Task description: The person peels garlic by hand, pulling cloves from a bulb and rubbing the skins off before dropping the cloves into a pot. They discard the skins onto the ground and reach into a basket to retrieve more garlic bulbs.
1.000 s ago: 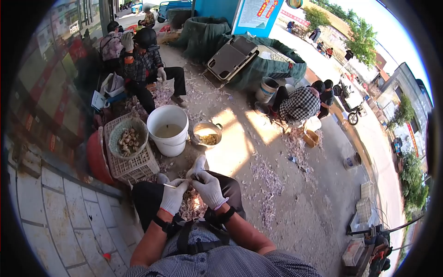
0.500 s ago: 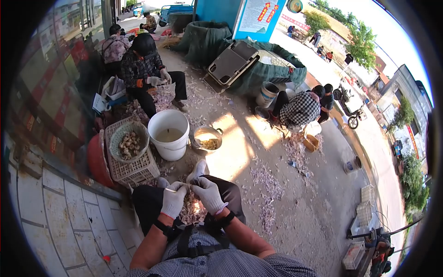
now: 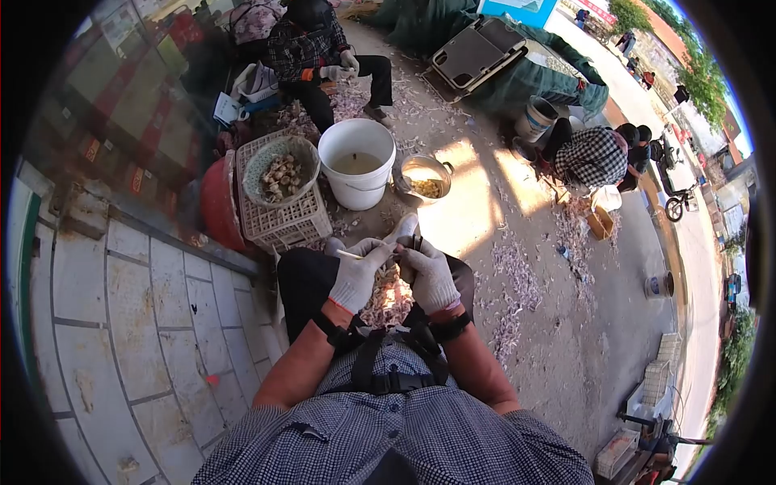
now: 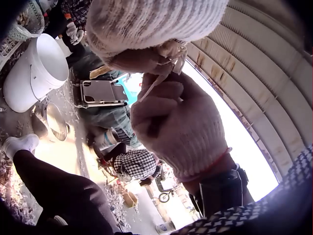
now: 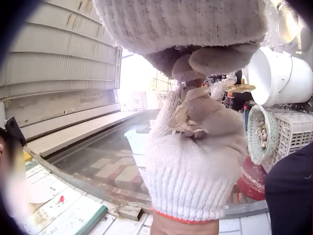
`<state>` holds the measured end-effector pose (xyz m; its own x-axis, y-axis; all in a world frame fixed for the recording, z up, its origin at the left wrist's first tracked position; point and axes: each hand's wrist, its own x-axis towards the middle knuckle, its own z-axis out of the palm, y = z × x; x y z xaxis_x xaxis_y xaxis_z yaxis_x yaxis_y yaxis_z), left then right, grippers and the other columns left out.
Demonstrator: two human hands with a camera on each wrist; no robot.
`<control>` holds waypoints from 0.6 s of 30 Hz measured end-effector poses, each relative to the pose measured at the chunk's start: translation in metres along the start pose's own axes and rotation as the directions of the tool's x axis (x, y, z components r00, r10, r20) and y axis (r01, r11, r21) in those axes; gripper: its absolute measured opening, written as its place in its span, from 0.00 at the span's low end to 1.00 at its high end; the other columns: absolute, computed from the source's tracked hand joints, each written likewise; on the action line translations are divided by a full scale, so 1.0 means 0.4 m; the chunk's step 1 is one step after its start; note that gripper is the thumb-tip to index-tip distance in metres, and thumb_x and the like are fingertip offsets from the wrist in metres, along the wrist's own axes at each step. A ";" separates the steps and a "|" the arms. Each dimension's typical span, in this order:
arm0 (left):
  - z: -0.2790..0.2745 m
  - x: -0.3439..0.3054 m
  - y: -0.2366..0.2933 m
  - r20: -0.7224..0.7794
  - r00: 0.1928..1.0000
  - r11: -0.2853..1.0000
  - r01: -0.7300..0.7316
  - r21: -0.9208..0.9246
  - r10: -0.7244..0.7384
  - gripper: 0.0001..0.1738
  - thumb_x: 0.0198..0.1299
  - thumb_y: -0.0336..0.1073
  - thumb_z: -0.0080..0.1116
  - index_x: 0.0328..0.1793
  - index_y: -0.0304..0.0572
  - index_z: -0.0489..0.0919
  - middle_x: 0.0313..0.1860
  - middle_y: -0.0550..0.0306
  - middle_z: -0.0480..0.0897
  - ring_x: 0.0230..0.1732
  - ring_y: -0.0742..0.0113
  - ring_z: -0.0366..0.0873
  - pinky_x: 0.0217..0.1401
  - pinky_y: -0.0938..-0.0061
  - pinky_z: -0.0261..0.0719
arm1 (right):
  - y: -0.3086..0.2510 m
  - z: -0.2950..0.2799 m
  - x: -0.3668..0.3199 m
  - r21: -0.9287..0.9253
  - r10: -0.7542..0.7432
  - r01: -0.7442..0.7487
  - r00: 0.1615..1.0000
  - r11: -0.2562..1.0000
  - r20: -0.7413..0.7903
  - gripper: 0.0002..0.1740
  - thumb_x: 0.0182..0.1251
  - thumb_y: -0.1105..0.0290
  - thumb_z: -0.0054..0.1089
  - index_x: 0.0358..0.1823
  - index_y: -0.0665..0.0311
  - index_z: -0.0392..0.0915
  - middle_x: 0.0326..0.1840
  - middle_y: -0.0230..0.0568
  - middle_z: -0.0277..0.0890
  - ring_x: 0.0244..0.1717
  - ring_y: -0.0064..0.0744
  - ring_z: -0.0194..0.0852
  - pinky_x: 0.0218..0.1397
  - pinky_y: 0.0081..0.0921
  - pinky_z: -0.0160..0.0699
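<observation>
Pinching pale, papery garlic [image 5: 181,117] in the gloved left hand [image 3: 359,276] and gripping an apparently slim, dark tool [image 3: 417,241] in the right hand [image 3: 429,276], close together above the heaped peelings [image 3: 390,297], presumably for steady control and easy dropping of scraps.

Papery garlic [image 5: 182,117] was pinched in the gloved left hand [image 3: 361,275]
Its pale stalk [image 3: 349,255] poked out sideways; a small dark object [image 3: 416,242] jutted from the right hand [image 3: 430,273].

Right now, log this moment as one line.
left hand: pinching pale stalk; right hand: gripping small dark object; white bucket: between crate and pot
</observation>
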<state>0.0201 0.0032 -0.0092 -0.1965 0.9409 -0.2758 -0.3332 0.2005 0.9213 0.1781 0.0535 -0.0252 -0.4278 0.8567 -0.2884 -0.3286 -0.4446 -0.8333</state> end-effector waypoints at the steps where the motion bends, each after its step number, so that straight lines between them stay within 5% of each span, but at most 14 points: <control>1: -0.003 0.009 -0.007 0.016 1.000 0.995 -0.015 -0.094 0.016 0.09 0.73 0.39 0.63 0.47 0.42 0.86 0.34 0.67 0.83 0.36 0.81 0.78 0.36 0.82 0.75 | -0.001 -0.001 0.001 0.077 0.008 -0.010 1.000 0.997 0.022 0.11 0.75 0.68 0.65 0.53 0.65 0.83 0.32 0.25 0.78 0.24 0.15 0.67 0.28 0.16 0.63; 7: -0.021 0.040 -0.034 -0.127 0.984 0.992 -0.124 0.001 0.123 0.09 0.73 0.38 0.64 0.49 0.41 0.86 0.35 0.66 0.84 0.32 0.81 0.78 0.33 0.83 0.74 | -0.041 0.006 -0.003 0.304 -0.013 -0.020 0.994 0.952 0.106 0.09 0.75 0.68 0.64 0.51 0.62 0.80 0.33 0.25 0.78 0.25 0.16 0.68 0.29 0.16 0.62; 13: -0.008 0.011 0.010 -0.051 0.998 0.999 -0.038 0.018 0.039 0.07 0.71 0.35 0.66 0.46 0.39 0.86 0.33 0.68 0.82 0.25 0.84 0.73 0.21 0.83 0.64 | -0.036 -0.010 0.010 0.096 -0.083 0.072 0.989 0.993 0.119 0.08 0.74 0.68 0.67 0.50 0.62 0.82 0.34 0.22 0.77 0.26 0.14 0.66 0.30 0.16 0.63; 16: 0.010 -0.016 0.060 -0.023 0.997 0.997 0.073 0.030 -0.073 0.06 0.70 0.35 0.66 0.46 0.40 0.87 0.33 0.68 0.82 0.25 0.85 0.72 0.20 0.83 0.63 | -0.034 0.001 0.009 0.002 -0.094 0.094 0.996 0.996 -0.003 0.09 0.73 0.69 0.70 0.50 0.62 0.84 0.32 0.22 0.77 0.25 0.13 0.65 0.30 0.16 0.63; 18: 0.006 0.001 0.030 -0.018 1.000 0.995 0.023 0.093 -0.022 0.07 0.70 0.35 0.66 0.47 0.39 0.87 0.34 0.67 0.82 0.25 0.85 0.72 0.20 0.83 0.63 | -0.030 -0.007 0.009 -0.042 -0.080 0.080 0.997 0.996 0.001 0.10 0.72 0.69 0.71 0.50 0.63 0.85 0.30 0.22 0.77 0.25 0.14 0.66 0.30 0.17 0.64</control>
<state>0.0182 0.0066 0.0025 -0.2054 0.9314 -0.3004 -0.2504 0.2467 0.9362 0.1829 0.0627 -0.0178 -0.4007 0.8893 -0.2206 -0.3262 -0.3634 -0.8726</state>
